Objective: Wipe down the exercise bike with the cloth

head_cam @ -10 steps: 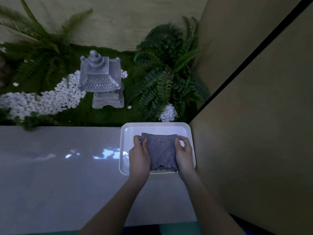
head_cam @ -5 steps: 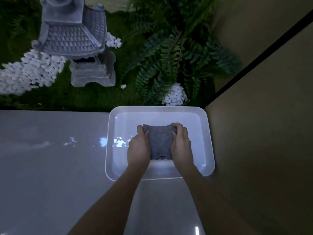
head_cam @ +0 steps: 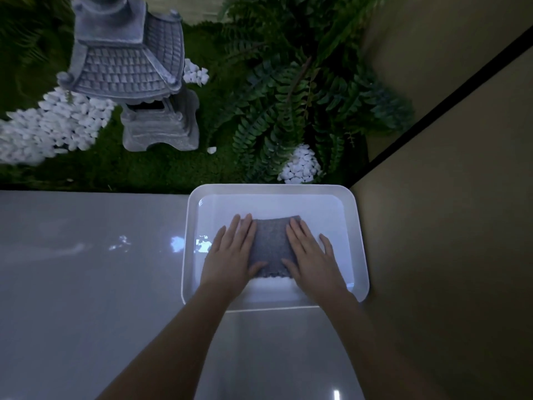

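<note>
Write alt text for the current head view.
The left hand and right hand press flat on a folded grey cloth in a white rectangular plastic tray on a glossy grey floor. Beyond stand a grey stone pagoda lantern, white pebbles and green ferns.

1. One grey cloth [head_cam: 271, 246] lies in the middle of the tray.
2. One white tray [head_cam: 357, 226] sits at the far right corner of the glossy grey surface [head_cam: 86, 284].
3. Two hands lie flat on the cloth's side edges: the left hand [head_cam: 230, 255] and the right hand [head_cam: 313, 255].
4. One stone lantern [head_cam: 129, 67] stands on the moss bed [head_cam: 129, 171] beyond the surface's far edge.
5. Three patches of white pebbles [head_cam: 57, 119] dot the moss bed, plus one stray pebble [head_cam: 212, 150].
6. One large fern [head_cam: 288, 96] fills the bed's right side.
</note>
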The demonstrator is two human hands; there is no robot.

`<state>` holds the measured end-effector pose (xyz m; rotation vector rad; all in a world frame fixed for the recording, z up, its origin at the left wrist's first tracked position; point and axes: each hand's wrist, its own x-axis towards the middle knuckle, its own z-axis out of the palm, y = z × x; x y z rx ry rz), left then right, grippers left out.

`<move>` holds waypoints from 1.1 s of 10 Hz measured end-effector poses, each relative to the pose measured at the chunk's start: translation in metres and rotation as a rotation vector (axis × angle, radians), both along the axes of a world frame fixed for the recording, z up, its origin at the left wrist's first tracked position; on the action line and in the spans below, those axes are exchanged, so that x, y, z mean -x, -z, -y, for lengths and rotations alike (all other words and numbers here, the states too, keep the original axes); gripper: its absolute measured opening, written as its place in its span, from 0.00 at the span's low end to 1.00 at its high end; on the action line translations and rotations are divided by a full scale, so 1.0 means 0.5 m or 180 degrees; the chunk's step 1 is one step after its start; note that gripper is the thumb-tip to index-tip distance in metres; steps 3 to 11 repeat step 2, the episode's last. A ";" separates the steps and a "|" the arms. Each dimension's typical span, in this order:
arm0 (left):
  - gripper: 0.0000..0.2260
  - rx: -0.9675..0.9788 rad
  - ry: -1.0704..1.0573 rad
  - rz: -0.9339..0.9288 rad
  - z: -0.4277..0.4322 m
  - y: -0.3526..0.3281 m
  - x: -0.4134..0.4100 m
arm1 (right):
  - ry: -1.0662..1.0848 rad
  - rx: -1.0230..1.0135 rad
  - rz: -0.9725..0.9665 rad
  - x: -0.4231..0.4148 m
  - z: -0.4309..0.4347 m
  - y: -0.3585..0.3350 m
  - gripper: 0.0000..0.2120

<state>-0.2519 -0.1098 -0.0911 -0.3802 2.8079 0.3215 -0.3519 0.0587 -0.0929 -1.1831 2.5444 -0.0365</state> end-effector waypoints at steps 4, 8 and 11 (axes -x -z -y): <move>0.37 0.0291 0.0182 0.0370 0.017 -0.059 0.005 | 0.0207 -0.0041 0.0088 0.006 0.017 -0.063 0.32; 0.37 0.0291 0.0182 0.0370 0.017 -0.059 0.005 | 0.0207 -0.0041 0.0088 0.006 0.017 -0.063 0.32; 0.37 0.0291 0.0182 0.0370 0.017 -0.059 0.005 | 0.0207 -0.0041 0.0088 0.006 0.017 -0.063 0.32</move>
